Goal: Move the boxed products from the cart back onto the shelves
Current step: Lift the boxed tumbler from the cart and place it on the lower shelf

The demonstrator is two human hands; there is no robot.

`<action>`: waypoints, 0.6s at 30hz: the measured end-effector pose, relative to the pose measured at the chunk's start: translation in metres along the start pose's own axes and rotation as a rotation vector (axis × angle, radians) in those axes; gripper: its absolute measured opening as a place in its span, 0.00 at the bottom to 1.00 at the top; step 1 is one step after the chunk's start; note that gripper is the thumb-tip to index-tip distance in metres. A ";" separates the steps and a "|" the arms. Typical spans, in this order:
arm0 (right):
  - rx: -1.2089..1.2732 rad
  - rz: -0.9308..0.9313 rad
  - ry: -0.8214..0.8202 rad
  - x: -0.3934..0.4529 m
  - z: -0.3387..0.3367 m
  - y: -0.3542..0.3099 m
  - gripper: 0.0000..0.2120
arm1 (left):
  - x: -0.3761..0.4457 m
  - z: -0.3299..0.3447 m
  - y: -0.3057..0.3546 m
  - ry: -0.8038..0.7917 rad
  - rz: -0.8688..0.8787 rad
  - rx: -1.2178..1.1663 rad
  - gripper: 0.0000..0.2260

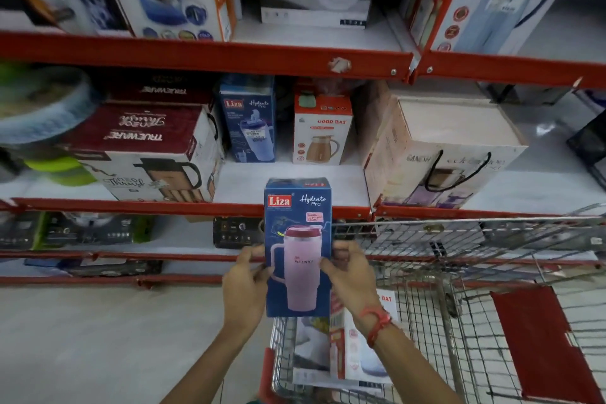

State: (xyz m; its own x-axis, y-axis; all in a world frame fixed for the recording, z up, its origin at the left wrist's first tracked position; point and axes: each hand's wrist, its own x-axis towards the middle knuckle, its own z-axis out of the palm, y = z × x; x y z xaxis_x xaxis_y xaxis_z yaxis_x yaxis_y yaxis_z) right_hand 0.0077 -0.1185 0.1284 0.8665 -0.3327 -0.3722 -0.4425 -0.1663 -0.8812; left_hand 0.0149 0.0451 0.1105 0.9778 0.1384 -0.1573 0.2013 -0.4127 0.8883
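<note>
I hold a tall blue Liza Hydrate Pro box (297, 223) with a pink tumbler printed on it, upright, in front of the middle shelf (288, 185). My left hand (244, 284) grips its left side and my right hand (352, 275) its right side. The box hangs above the near left corner of the wire cart (459, 272). In the cart lie more boxes, one white and red (354, 348). A matching blue Liza box (248, 120) stands at the back of the middle shelf.
On the middle shelf stand a maroon Trueware jug box (147, 154) at left, a white Good Day kettle box (323, 129), and a large pale box with black cord handles (442, 157) at right. A red fold-down seat (544, 341) sits in the cart. Upper shelf holds large jug boxes.
</note>
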 end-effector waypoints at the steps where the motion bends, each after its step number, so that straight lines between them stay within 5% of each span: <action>1: -0.015 -0.056 0.004 0.005 0.005 -0.011 0.15 | 0.009 -0.005 0.006 0.009 0.016 -0.039 0.15; 5: -0.201 -0.231 0.052 0.031 0.029 -0.054 0.25 | 0.055 -0.025 0.030 0.100 0.167 -0.018 0.14; 8: -0.246 -0.343 0.125 0.055 0.055 -0.079 0.24 | 0.095 -0.037 0.041 0.205 0.198 0.072 0.11; 18: -0.390 -0.346 0.161 0.135 0.126 -0.096 0.25 | 0.202 -0.043 0.028 0.219 0.010 0.333 0.09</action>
State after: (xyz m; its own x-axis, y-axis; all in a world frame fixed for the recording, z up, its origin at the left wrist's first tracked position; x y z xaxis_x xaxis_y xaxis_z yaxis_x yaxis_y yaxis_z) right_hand 0.1959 -0.0307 0.1260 0.9438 -0.3305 -0.0030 -0.2171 -0.6132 -0.7595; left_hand 0.2150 0.1001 0.1219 0.9514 0.3071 -0.0220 0.2353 -0.6793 0.6951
